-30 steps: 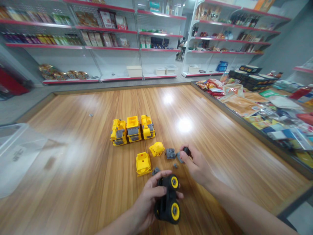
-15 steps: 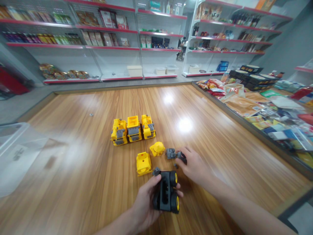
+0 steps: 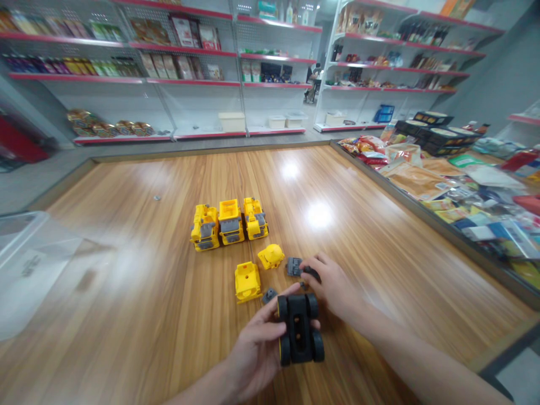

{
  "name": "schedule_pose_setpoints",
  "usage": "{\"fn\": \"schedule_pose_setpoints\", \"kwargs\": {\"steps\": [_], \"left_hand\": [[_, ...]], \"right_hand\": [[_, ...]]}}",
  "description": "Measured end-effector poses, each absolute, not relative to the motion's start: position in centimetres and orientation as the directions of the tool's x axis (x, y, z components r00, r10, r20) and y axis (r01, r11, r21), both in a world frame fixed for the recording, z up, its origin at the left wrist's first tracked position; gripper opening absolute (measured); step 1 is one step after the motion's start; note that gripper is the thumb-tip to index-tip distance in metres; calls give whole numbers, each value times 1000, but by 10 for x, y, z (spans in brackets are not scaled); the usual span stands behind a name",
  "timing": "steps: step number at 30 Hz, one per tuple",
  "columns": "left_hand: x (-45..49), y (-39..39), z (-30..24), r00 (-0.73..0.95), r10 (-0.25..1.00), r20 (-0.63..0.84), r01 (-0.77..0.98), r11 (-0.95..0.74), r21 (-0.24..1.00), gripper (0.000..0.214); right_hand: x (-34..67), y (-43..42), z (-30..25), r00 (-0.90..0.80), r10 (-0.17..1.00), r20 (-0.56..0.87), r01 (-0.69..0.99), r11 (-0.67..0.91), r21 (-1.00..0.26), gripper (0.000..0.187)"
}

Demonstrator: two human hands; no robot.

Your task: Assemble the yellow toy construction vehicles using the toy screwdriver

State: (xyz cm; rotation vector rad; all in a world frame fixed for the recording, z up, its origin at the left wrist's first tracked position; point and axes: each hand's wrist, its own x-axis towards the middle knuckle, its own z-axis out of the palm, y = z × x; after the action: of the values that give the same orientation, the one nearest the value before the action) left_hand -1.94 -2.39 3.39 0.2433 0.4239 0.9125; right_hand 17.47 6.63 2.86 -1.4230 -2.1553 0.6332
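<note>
Since a second ago, you've rolled the black plastic four-wheeled chassis (image 3: pixel 310 331): its slotted face, instead of its wheeled side, meets you, long axis pointing away. Your left hand (image 3: pixel 260 342) clamps it with thumb and fingers, nearer and right of the yellow open plastic truck body (image 3: pixel 247 282). Your right hand's (image 3: pixel 335 281) fingers pinch a dark, mostly hidden piece (image 3: pixel 311 273) farther right.

The left hand (image 3: pixel 255 344) and right hand (image 3: pixel 335 284) are bare, with slim fingers; the left forearm (image 3: pixel 207 387), at seven o'clock, and right forearm (image 3: pixel 413 353), at four o'clock, are uncovered, tapering towards the wrists.
</note>
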Motion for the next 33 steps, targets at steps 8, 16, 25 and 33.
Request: {"fn": "schedule_pose_setpoints", "kwargs": {"steps": [8, 16, 25, 33], "left_hand": [[-21, -26, 32, 432, 854, -291, -746, 519, 417, 82], [-20, -20, 35, 473, 850, -231, -817, 522, 246, 71], [-19, -24, 28, 339, 879, -336, -750, 468, 468, 66], [-19, -27, 17, 152, 973, -176, -443, 226, 867, 67]], "right_hand": [[173, 66, 31, -338, 922, 187, 667, 375, -644, 7], [174, 56, 56, -444, 841, 311, 473, 514, -715, 16], [175, 53, 58, -605, 701, 378, 255, 620, -742, 32], [175, 51, 57, -681, 586, 439, 140, 692, -708, 58]]}}
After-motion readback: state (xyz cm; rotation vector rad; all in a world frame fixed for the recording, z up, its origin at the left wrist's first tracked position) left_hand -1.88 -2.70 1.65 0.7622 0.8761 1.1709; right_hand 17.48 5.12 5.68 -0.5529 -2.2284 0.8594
